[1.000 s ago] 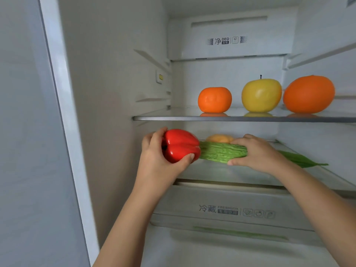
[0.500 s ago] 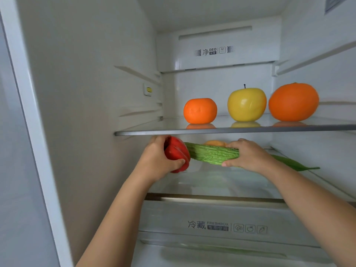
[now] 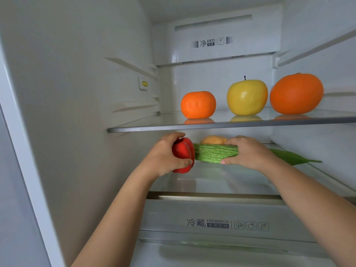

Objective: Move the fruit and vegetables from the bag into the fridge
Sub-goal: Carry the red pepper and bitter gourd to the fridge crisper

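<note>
Both hands had pushed deeper in. Left hand [image 3: 165,155] gripped red pepper [image 3: 183,153], right hand [image 3: 248,153] wrapped bitter gourd [image 3: 215,156], both at lower shelf [image 3: 212,182], unreleased. Upper shelf [image 3: 212,128] already held small orange [image 3: 198,105], yellow apple [image 3: 247,97], big orange [image 3: 296,93]. Bag unseen; leftovers unknown.

An orange [image 3: 198,104], a yellow apple [image 3: 247,97] and a bigger orange [image 3: 296,93] are set on the upper shelf [image 3: 146,128]. A green leaf [image 3: 292,157] is laid on the lower shelf [image 3: 221,183].

Left hand [image 3: 163,156], right hand [image 3: 250,154] and forearms [image 3: 123,205] are bare.
</note>
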Tool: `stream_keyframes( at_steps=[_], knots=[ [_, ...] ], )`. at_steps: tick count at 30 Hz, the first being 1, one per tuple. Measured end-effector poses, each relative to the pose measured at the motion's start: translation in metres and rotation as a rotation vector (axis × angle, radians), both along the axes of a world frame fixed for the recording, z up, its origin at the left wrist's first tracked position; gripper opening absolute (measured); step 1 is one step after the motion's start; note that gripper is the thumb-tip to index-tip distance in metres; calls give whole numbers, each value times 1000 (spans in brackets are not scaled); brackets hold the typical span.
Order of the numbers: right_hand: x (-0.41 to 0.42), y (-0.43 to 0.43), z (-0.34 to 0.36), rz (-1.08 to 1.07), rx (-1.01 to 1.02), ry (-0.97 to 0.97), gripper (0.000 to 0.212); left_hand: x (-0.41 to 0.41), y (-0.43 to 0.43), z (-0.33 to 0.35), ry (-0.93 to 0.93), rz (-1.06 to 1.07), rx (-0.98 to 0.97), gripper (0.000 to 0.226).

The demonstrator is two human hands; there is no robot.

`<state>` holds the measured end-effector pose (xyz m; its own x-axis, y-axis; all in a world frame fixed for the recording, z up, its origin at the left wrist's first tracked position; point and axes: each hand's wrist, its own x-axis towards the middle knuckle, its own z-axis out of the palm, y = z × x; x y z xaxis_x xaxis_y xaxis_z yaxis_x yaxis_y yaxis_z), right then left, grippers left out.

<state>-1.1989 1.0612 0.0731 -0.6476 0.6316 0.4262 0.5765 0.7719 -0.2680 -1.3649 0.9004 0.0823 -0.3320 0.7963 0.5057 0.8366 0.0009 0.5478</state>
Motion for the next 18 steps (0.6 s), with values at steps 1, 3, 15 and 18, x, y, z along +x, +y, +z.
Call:
stream_keyframes(
  at_steps=[1,3,15,18],
  knots=[
    [0,0,0,2,0,3,70,1,1,-1,-1,-4,10,70],
    [0,0,0,6,-1,11,70,0,2,-3,4,-8,25,66],
    [4,-8,-4,46,8,150,58,6,-3,-13,19,-36,101,61],
    [9,-20,-1,46,35,204,48,12,-12,-17,70,25,165,58]
  ],
)
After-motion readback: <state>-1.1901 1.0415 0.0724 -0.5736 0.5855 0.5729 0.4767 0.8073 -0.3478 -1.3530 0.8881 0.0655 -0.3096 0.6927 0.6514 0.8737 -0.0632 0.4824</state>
